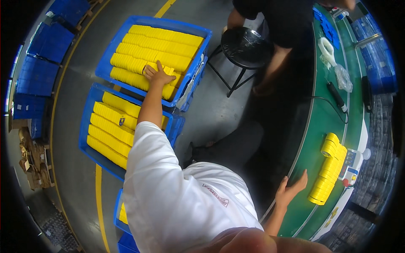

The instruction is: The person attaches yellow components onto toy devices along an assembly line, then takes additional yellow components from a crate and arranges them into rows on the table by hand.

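Yellow pieces [164, 40] fill a blue crate [105, 63] left of the green bench [313, 143], left hand [158, 77] spread over them, its hold unclear. Right hand [290, 191] hangs open, empty, at the bench's edge; a black stool [246, 47] stands between crate and bench.

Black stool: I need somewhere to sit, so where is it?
The stool is upper centre in the head view, right of the uppermost yellow-filled crate, beside a co-worker.
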{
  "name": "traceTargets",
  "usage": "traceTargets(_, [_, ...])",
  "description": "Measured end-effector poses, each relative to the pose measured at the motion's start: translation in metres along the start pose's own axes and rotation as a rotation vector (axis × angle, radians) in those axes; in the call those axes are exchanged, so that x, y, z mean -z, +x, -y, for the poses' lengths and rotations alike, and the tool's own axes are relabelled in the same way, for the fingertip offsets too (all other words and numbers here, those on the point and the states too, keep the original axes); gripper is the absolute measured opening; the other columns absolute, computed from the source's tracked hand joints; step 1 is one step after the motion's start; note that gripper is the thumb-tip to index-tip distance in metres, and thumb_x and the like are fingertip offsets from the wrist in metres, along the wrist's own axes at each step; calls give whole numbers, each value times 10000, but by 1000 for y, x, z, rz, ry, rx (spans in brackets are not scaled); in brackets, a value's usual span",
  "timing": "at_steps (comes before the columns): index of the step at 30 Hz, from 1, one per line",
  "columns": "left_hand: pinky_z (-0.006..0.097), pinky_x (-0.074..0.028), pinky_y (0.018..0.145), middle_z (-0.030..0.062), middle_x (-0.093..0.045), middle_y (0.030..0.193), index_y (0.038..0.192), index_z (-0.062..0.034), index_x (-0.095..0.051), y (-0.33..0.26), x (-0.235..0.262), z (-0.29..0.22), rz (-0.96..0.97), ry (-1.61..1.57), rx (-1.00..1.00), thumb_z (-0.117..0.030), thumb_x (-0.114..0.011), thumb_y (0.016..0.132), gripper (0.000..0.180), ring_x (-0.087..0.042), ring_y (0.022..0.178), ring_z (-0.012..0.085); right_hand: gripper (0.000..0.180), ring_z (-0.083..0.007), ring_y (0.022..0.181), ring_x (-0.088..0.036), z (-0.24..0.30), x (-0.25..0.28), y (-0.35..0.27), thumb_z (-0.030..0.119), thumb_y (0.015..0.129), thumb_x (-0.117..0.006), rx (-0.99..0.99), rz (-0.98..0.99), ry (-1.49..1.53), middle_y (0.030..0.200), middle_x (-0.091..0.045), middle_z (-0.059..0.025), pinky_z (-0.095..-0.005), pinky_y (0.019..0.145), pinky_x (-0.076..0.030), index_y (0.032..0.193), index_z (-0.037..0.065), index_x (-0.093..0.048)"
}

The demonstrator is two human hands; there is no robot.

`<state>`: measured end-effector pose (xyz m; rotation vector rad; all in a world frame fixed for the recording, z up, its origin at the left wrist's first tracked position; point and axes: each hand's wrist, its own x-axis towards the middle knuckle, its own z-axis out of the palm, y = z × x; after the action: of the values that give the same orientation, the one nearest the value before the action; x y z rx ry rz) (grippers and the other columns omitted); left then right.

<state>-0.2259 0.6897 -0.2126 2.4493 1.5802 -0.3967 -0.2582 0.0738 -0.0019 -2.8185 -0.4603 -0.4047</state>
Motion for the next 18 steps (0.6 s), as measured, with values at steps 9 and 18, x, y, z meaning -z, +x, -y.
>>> traceTargets(9, [488, -264, 1139, 282, -168, 1557, 1580, -261, -95, 27, 10, 19, 48, 9, -54, -605, -780, 578, 1262, -210, 1418, 440, 726, -432, 1352, -326, -4, 1, -4, 83, 843, -647, -54, 25, 21, 1464, -370, -253, -502, 1141, -240, 1472, -41, -306])
traceTargets(18, [483, -172, 1174, 397, -163, 1516, 1585, -212, -40, 23, 14, 17, 83, -53, -95, -521, -775, 583, 1280, -199, 1424, 484, 730, -440, 1344, -335, -2, 2, -3, 55, 815, -636, -48, -50, 71, 1453, -384, -249, -502, 1136, -253, 1460, -57, -312])
